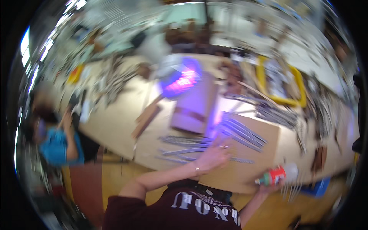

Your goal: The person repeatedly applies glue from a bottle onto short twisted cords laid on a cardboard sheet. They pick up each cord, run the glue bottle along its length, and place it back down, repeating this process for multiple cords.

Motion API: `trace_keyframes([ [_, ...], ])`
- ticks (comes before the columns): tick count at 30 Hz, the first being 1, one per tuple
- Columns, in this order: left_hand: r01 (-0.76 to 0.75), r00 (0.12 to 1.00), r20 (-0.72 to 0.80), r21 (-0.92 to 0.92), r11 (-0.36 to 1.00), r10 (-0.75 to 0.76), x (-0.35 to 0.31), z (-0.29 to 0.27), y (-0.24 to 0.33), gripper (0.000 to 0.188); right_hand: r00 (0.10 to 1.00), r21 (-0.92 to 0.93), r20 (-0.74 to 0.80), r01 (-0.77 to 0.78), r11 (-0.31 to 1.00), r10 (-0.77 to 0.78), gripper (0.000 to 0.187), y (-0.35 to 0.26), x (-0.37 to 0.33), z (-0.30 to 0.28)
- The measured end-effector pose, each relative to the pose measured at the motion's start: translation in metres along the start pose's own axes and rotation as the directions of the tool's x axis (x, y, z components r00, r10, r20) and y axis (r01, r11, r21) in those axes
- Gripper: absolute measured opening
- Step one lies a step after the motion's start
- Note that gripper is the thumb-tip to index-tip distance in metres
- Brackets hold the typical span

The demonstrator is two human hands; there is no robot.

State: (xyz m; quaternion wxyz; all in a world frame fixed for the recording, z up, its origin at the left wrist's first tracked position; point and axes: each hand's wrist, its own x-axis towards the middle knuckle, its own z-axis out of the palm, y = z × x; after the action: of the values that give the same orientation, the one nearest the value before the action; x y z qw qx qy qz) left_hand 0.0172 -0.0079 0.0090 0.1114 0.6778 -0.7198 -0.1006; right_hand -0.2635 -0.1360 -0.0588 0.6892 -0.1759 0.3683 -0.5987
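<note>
My left hand (214, 156) reaches over the near edge of the table, above a brown cardboard sheet (264, 134). Its fingers are blurred by motion, so whether they grip anything does not show. Long narrow grey strips (182, 150) lie beside and beneath this hand. More grey strips (245, 134) fan out on the cardboard just beyond it. At the lower right, my right hand (264, 188) is closed round a squeeze bottle (279, 175) with a red label and a green top. The bottle is tilted on its side, its pale nozzle pointing left.
A lamp (180, 78) glows purple-pink over a brown box-like block (191, 111). A yellow-rimmed tray (303, 86) stands back right, near bundles of strips (280, 117). To the left sits a person in a blue top (61, 145). A blue bin (318, 188) is below the right edge.
</note>
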Motion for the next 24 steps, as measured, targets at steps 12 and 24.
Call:
trace_keyframes([
  [12,0.070,0.841,-0.284,-0.787,0.613,-0.460,-0.070,-0.082,0.047,0.035,0.380,-0.313,0.818,-0.334,0.889,0.431,0.082,-0.017,0.036,0.085],
  [24,-0.802,0.592,-0.805,-0.594,-0.063,0.044,-0.062,-0.184,0.121,0.037,0.294,-0.473,0.771,-0.329,0.817,0.565,0.090,-0.014,0.032,0.102],
])
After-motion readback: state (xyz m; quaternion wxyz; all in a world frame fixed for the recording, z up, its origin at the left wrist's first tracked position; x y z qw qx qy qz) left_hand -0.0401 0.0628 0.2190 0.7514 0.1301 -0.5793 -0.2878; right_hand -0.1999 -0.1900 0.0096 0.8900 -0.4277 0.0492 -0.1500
